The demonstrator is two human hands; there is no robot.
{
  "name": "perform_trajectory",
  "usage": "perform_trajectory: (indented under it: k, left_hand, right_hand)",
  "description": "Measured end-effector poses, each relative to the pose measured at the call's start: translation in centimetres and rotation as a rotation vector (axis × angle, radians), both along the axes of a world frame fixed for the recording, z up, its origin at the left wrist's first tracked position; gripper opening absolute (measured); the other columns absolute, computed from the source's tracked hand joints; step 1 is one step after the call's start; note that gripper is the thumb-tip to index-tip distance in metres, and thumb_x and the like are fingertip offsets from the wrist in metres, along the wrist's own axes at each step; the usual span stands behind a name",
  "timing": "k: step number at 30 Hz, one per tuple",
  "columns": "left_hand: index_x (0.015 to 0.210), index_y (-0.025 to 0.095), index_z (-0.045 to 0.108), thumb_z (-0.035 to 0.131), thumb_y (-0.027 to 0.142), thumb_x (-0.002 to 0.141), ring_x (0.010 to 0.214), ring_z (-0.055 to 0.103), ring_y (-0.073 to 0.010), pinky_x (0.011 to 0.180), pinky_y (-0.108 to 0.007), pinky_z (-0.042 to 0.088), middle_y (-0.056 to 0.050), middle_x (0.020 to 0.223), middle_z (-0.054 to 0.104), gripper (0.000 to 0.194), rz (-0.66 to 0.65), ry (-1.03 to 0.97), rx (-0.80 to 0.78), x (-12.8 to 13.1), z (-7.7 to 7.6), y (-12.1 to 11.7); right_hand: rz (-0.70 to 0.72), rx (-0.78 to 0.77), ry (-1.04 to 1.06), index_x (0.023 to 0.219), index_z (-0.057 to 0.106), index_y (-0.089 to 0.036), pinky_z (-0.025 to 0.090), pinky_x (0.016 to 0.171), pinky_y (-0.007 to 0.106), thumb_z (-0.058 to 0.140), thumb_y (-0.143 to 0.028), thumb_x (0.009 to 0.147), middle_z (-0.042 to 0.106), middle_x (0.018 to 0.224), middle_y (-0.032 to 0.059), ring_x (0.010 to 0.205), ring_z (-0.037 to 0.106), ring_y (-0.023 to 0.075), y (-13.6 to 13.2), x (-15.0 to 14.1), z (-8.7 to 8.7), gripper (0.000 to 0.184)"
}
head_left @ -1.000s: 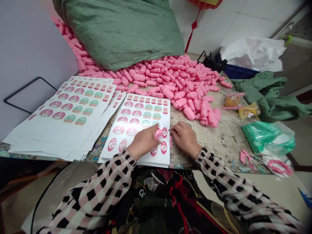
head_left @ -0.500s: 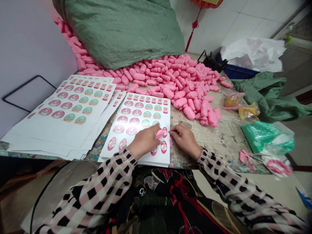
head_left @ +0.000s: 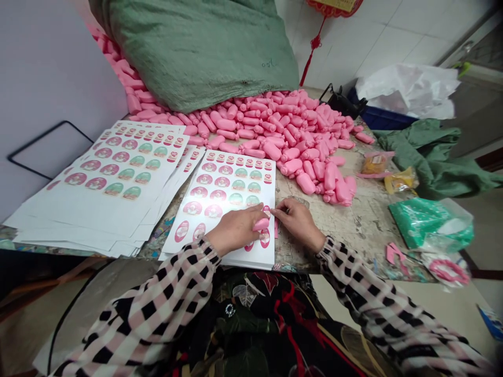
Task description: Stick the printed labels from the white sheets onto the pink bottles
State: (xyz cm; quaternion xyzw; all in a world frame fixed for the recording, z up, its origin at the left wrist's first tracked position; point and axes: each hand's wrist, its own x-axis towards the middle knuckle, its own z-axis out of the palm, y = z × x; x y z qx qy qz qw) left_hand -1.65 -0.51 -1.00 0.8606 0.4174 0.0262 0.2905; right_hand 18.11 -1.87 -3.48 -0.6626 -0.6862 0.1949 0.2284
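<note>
The sticker sheet (head_left: pixel 230 188) lies flat on the worktop (head_left: pixel 338 230), right in front of the person. The left hand (head_left: pixel 238 230) is over the low right part of the sheet. Its grip is closed around one small pink bottle (head_left: pixel 260 224), so the bottle is just above the sheet, near its right edge. The right hand (head_left: pixel 296 220) is just beside the sheet, on its right. Its thumb and finger tips are close together by an oval sticker (head_left: pixel 266 210) at the sheet's edge. I cannot tell if that grip is pinching the sticker. Behind the sheet is a big heap of pink bottles (head_left: pixel 286 125), and a green sack (head_left: pixel 204 52) lies on top of part of it. Left of the sheet is a messy stack of more sheets (head_left: pixel 94 183). Well to the right of the sheet is a shiny green packet (head_left: pixel 428 222).
</note>
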Motion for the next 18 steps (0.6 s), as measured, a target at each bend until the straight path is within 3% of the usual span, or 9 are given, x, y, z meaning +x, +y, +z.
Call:
perform_trajectory:
  k: [3, 7, 13, 18]
  left_hand:
    - [0.118, 0.040, 0.056, 0.058, 0.043, 0.077, 0.116, 0.054, -0.0264, 0.091, -0.035, 0.042, 0.003, 0.150, 0.030, 0.041, -0.048, 0.072, -0.049, -0.2, 0.7, 0.1]
    - [0.121, 0.046, 0.053, 0.060, 0.047, 0.074, 0.109, 0.058, -0.0290, 0.087, -0.038, 0.042, 0.001, 0.153, 0.022, 0.048, -0.090, 0.124, -0.093, -0.2, 1.3, 0.4]
    - [0.116, 0.045, 0.058, 0.062, 0.048, 0.070, 0.101, 0.060, -0.0283, 0.081, -0.037, 0.044, 0.001, 0.154, 0.018, 0.046, -0.187, 0.126, -0.079, -0.2, 1.7, 0.8]
    - [0.117, 0.044, 0.058, 0.062, 0.046, 0.070, 0.098, 0.061, -0.0258, 0.080, -0.036, 0.044, 0.001, 0.155, 0.016, 0.047, -0.194, 0.127, -0.089, -0.2, 1.9, 0.8]
  right_hand:
    - [-0.052, -0.014, -0.003, 0.072, 0.060, -0.019, 0.036, 0.063, 0.026, 0.059, -0.040, 0.078, 0.061, 0.077, 0.0006, 0.070, 0.054, 0.0147, 0.0, -0.4, 0.0, 0.022]
    - [-0.084, -0.003, -0.056, 0.071, 0.061, -0.019, 0.034, 0.062, 0.026, 0.058, -0.039, 0.079, 0.061, 0.078, 0.0012, 0.069, 0.053, 0.0145, -0.2, -0.9, 0.3, 0.021]
    - [-0.083, 0.063, -0.149, 0.073, 0.059, -0.021, 0.033, 0.061, 0.027, 0.056, -0.037, 0.082, 0.060, 0.080, 0.0011, 0.072, 0.053, 0.0149, -0.9, -1.4, 1.1, 0.019]
    - [-0.069, 0.105, -0.192, 0.072, 0.059, -0.021, 0.033, 0.062, 0.027, 0.054, -0.036, 0.084, 0.059, 0.080, 0.0011, 0.074, 0.053, 0.0151, -1.3, -1.7, 1.1, 0.020]
